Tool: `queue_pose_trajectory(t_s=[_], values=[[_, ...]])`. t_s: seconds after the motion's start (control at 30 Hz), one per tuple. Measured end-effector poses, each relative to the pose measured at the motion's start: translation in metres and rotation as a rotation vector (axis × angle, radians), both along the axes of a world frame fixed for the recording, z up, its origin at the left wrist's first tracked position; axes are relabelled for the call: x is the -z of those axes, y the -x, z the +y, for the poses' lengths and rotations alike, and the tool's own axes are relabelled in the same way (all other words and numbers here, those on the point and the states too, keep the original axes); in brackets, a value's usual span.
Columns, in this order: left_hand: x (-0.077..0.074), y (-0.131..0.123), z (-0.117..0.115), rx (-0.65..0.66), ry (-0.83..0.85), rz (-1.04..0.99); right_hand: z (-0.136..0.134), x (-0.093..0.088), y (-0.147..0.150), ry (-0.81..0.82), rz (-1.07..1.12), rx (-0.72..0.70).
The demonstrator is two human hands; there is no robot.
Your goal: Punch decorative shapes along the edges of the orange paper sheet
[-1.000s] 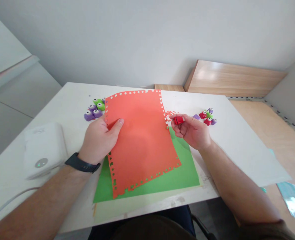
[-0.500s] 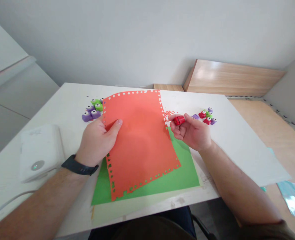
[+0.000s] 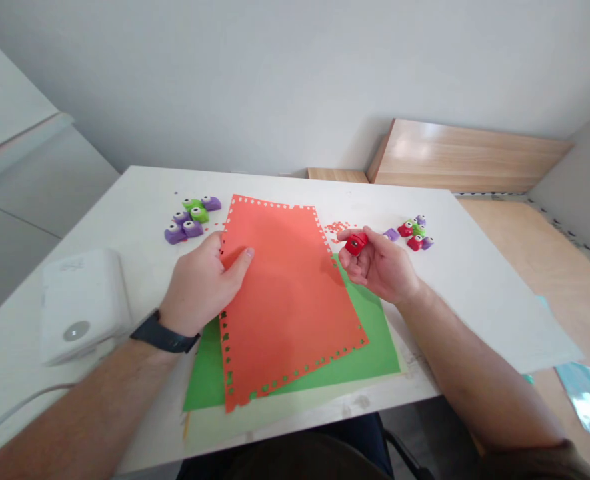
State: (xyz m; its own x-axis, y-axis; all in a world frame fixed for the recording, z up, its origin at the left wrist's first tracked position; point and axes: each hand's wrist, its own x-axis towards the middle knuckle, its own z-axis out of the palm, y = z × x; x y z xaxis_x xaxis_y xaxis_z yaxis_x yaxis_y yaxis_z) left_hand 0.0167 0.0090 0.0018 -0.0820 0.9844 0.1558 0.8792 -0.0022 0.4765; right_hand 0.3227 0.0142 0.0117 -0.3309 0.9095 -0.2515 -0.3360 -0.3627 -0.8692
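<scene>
We find the left hand [image 3: 199, 287] pinching orange paper [image 3: 292, 293], the right hand [image 3: 387, 265] gripping a red craft punch [image 3: 355, 244]; all edges show holes, the middle unpunched.

Orange sheet [image 3: 289, 287] now lower at its top, red punch [image 3: 355, 244] differently angled

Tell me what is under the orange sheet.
Green paper shows past the lower half of the orange sheet and through some punched holes, white table past its upper half. The left hand reaches partly behind it. Whatever else the sheet covers cannot be seen.
</scene>
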Motion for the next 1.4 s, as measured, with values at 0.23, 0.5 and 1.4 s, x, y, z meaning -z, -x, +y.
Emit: queue_pose_trajectory(t_s=[0.23,0.5,1.4], values=[[0.007,0.000,0.001,0.001,-0.195,0.004,0.000,-0.001,0.005,0.029,0.035,-0.036],[0.002,-0.016,-0.011,0.244,-0.510,-0.047,-0.010,0.002,0.020,0.012,0.023,-0.086],[0.002,-0.062,-0.031,0.717,-0.566,-0.104,-0.027,0.009,0.046,0.070,0.007,-0.226]])
